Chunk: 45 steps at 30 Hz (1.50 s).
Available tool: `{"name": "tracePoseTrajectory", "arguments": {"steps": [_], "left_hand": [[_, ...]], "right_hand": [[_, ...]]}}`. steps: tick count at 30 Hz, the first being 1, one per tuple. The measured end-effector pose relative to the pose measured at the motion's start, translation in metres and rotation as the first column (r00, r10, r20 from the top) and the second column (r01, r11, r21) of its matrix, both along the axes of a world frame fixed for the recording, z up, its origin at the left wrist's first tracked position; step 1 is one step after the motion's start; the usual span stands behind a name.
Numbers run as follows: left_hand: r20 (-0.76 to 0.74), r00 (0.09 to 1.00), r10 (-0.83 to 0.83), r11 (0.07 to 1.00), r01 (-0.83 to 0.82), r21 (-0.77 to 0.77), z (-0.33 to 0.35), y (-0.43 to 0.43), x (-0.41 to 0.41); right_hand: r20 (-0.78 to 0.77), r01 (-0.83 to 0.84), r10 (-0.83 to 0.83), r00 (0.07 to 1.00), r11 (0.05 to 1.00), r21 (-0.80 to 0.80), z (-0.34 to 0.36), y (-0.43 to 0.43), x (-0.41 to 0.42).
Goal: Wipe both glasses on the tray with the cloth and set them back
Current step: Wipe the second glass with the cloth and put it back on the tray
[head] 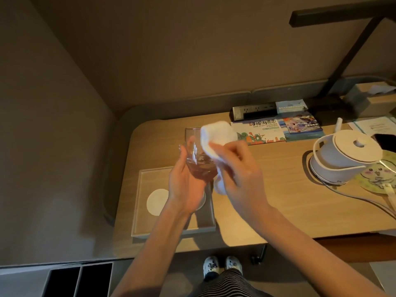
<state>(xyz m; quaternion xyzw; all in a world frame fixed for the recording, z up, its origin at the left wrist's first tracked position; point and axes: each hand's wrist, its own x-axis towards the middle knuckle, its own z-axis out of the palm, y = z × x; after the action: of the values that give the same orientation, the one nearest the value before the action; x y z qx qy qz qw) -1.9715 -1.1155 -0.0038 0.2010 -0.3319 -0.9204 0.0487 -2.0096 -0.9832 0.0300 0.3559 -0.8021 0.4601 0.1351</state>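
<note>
My left hand (184, 185) holds a clear glass (198, 166) tilted above the wooden tray (137, 200). My right hand (237, 168) presses a white cloth (216, 136) against the glass's right side, and part of the cloth hangs below my fingers. A second clear glass (190, 135) seems to stand on the desk just beyond the tray, partly hidden by the held glass and the cloth. One white round coaster (157, 202) lies bare in the tray. Another coaster (203, 201) is mostly hidden under my left hand.
A white electric kettle (342, 155) stands on its base at the right, its cord trailing toward the desk's front edge. Brochures (276, 130) and a power strip (255, 111) lie at the back. A paper fan (377, 174) and a phone (385, 142) are at the far right.
</note>
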Motion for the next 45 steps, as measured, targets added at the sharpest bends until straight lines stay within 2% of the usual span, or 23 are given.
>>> {"name": "tracePoseTrajectory", "arguments": {"steps": [3, 6, 8, 11, 13, 17, 22, 24, 26, 28, 33, 35, 38, 39, 43, 45], "left_hand": [[-0.015, 1.0, -0.002, 1.0, 0.002, -0.021, 0.005, 0.002, 0.001], [-0.014, 1.0, -0.016, 0.996, 0.015, -0.089, 0.002, 0.004, 0.007], [-0.022, 1.0, -0.02, 0.994, 0.017, -0.109, 0.003, 0.004, 0.009], [-0.057, 0.998, -0.038, 0.999, 0.039, 0.028, 0.005, 0.001, 0.009], [-0.071, 0.996, -0.057, 0.996, 0.061, 0.064, 0.006, 0.0, 0.009], [-0.046, 0.995, -0.091, 0.995, 0.09, -0.043, 0.008, 0.004, 0.007], [0.001, 1.0, -0.019, 0.997, 0.019, -0.071, 0.01, 0.007, 0.006], [0.0, 1.0, -0.02, 0.997, 0.02, -0.074, 0.011, 0.009, 0.006], [-0.031, 0.999, -0.014, 1.0, 0.014, -0.004, 0.01, 0.01, 0.005], [-0.036, 0.999, 0.005, 0.998, -0.003, 0.059, 0.008, 0.008, 0.006], [0.012, 1.0, 0.005, 0.995, -0.006, 0.096, 0.001, 0.007, 0.01], [0.001, 1.0, 0.003, 0.997, -0.003, 0.079, 0.001, 0.009, 0.01], [0.006, 1.0, 0.018, 1.0, -0.018, 0.007, 0.001, 0.012, 0.011], [0.005, 1.0, 0.013, 1.0, -0.013, -0.023, 0.002, 0.013, 0.012], [-0.018, 0.999, -0.027, 0.996, 0.025, -0.088, 0.005, 0.009, 0.014], [-0.033, 0.998, -0.045, 0.996, 0.042, -0.082, 0.005, 0.006, 0.014]], "right_hand": [[-0.077, -0.088, 0.095, 0.993, 0.993, 0.081, -0.003, -0.001, 0.01], [-0.043, 0.046, -0.046, 0.998, 0.999, -0.008, 0.004, -0.007, -0.005], [-0.031, 0.065, -0.066, 0.997, 0.998, -0.021, 0.007, -0.007, -0.007], [-0.093, -0.102, 0.11, 0.99, 0.991, 0.081, 0.0, -0.001, 0.009], [-0.106, -0.15, 0.159, 0.982, 0.985, 0.091, 0.0, 0.001, 0.01], [-0.041, 0.002, -0.003, 0.999, 1.0, -0.025, 0.008, -0.003, -0.013], [-0.133, -0.155, 0.175, 0.975, 0.977, 0.149, -0.001, 0.007, 0.011], [-0.112, -0.127, 0.139, 0.984, 0.986, 0.11, 0.001, 0.006, 0.006], [-0.055, -0.019, 0.019, 0.998, 1.0, -0.001, 0.007, 0.002, -0.006], [-0.029, 0.017, -0.018, 0.999, 0.999, -0.035, 0.008, 0.001, -0.009], [-0.075, -0.152, 0.165, 0.983, 0.976, 0.158, -0.004, 0.013, 0.015], [-0.074, -0.101, 0.11, 0.991, 0.988, 0.115, -0.001, 0.01, 0.006], [-0.01, 0.072, -0.072, 0.997, 0.997, -0.023, 0.008, 0.004, -0.016], [-0.012, 0.074, -0.075, 0.997, 0.997, -0.025, 0.008, 0.005, -0.017], [-0.105, -0.12, 0.131, 0.986, 0.987, 0.103, 0.002, 0.014, 0.01], [-0.123, -0.117, 0.131, 0.984, 0.986, 0.114, 0.005, 0.011, 0.007]]}}
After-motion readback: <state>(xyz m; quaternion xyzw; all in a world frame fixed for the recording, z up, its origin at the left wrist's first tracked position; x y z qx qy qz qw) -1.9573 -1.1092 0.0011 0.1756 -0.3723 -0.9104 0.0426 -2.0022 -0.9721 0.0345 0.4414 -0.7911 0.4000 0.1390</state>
